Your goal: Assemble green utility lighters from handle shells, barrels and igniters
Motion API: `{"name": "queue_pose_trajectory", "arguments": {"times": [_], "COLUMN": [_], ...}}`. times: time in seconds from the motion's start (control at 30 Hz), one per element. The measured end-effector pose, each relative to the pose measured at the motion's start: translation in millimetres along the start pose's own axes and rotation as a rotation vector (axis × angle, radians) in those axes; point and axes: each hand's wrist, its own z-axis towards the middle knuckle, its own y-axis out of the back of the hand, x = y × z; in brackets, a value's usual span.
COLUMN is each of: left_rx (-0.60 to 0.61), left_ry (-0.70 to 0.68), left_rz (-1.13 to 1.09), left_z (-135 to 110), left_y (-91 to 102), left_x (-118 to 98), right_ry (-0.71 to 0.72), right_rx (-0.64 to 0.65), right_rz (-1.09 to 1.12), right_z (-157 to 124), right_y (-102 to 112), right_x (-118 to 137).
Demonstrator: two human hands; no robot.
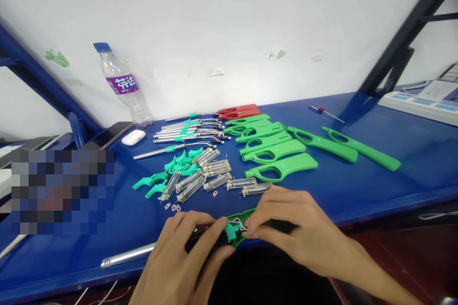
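Near the front edge of the blue table (393, 186), both my hands hold a partly built green lighter body (240, 228). My left hand (186, 262) grips its left end, where a silver metal tube (125, 256) sticks out to the left. My right hand (289, 231) covers the handle end, its fingertips pinched at a teal trigger piece and thin wires inside the shell. Just beyond my hands lie several clear gas cartridges (214, 178), teal triggers (171, 167) and metal tubes with wires (189, 131).
Rows of green lighter shells (275, 152) and two red ones (238, 112) lie mid-table. At the back stand a plastic bottle (123, 88) and a white earbud case (133, 137); a small screwdriver (325, 113) and a power strip (418, 104) lie to the right. Dark shelf struts rise at both sides.
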Motion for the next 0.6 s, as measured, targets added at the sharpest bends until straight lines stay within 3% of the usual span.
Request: {"name": "queue_pose_trajectory", "arguments": {"times": [0.2, 0.6], "left_rx": [-0.016, -0.06], "left_ry": [0.083, 0.07], "left_rz": [-0.028, -0.022], "left_z": [-2.9, -1.7], "left_y": [-1.1, -3.5], "left_x": [-3.6, -3.7], "right_ry": [0.011, 0.101], "right_rx": [-0.025, 0.049], "right_rz": [-0.027, -0.229], "right_z": [-3.7, -8.4], "right_y": [-0.3, -3.3], "right_x": [-2.7, 1.6]}}
